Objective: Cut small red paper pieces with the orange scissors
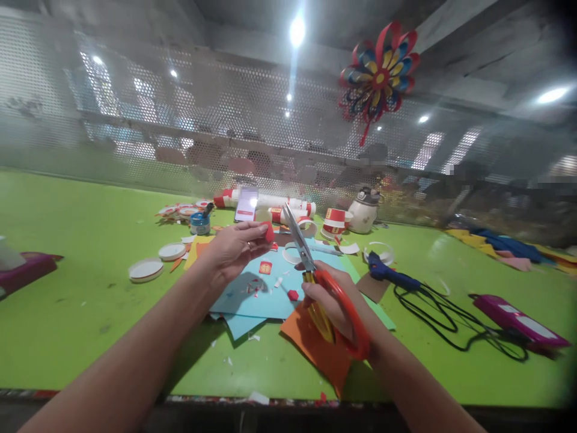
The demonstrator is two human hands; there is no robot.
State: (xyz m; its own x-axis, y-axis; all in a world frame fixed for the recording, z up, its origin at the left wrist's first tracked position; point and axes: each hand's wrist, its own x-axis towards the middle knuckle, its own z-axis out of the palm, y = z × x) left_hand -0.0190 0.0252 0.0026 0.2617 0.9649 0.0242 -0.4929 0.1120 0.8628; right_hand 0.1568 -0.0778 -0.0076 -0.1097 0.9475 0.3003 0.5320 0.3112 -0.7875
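Between the thumb and fingers of my left hand [234,249] is a small red paper piece [269,232]. My right hand [331,294] grips a pair of scissors [300,237] with one red and one yellow handle, its blades pointing up and away. The blades are to the right of the red piece, not touching it. Below both hands lie light blue paper sheets [243,304], bearing a red square with a gold print [265,267], a small red cut piece [293,295] and white scraps. An orange sheet [315,346] lies under my right hand.
A blue glue gun [392,273] with a black cord lies at right, near a magenta box [518,319]. Behind stand a phone [246,204], red-and-white paper cups [334,222], a white bottle [363,210] and a blue jar [199,223]. White lids [146,270] lie at left.
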